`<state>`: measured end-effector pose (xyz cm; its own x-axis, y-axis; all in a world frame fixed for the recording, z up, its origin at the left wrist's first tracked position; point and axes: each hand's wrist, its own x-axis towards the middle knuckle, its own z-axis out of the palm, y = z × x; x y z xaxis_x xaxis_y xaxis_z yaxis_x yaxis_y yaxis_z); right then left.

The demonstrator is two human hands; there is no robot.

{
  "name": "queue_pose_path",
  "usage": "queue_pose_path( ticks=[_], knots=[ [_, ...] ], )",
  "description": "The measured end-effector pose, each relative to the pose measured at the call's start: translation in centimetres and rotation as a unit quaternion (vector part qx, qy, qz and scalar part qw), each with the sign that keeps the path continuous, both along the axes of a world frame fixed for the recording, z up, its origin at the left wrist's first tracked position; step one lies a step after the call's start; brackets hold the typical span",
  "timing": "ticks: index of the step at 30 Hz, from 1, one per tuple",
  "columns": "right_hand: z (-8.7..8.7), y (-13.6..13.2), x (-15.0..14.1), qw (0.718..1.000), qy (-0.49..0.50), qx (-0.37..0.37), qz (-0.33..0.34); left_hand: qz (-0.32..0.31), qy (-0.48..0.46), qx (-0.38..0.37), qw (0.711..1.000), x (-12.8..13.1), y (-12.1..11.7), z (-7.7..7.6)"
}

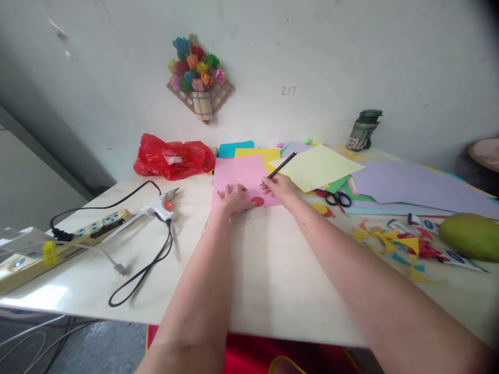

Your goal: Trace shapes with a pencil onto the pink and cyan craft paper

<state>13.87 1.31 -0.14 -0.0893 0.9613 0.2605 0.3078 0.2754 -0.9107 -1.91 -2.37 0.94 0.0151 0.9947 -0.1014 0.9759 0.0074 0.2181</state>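
A pink sheet of paper lies on the table in front of me. My left hand rests flat on it with fingers spread. A small red paper circle lies on the sheet's lower part, between my two hands. My right hand is closed around a dark pencil, its tip down at the pink paper and its other end slanting up to the right. Beneath my right hand a faint curved line shows on the sheet, partly hidden by the fingers.
Black-handled scissors and a yellow paper circle lie to the right, near coloured sheets, paper scraps and a mango. On the left are a glue gun, its cord, a power strip and a red plastic bag.
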Motion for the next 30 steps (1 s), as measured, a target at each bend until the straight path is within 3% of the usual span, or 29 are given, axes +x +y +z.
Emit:
queue_pose_path(
  ticks=[6, 18, 30],
  knots=[
    [-1.7, -0.2, -1.3, 0.996, -0.029, 0.009, 0.087, 0.005, 0.003, 0.007, 1.0, 0.0, -0.1, -0.1],
    [-1.1, -0.4, -1.4, 0.967, -0.244, 0.072, 0.004, 0.006, -0.004, -0.012, 1.0, 0.1, -0.2, 0.2],
    [-1.4, -0.1, -1.6, 0.966, -0.24, 0.092, 0.01, 0.001, -0.016, -0.013, 1.0, 0.1, -0.4, 0.3]
  ],
)
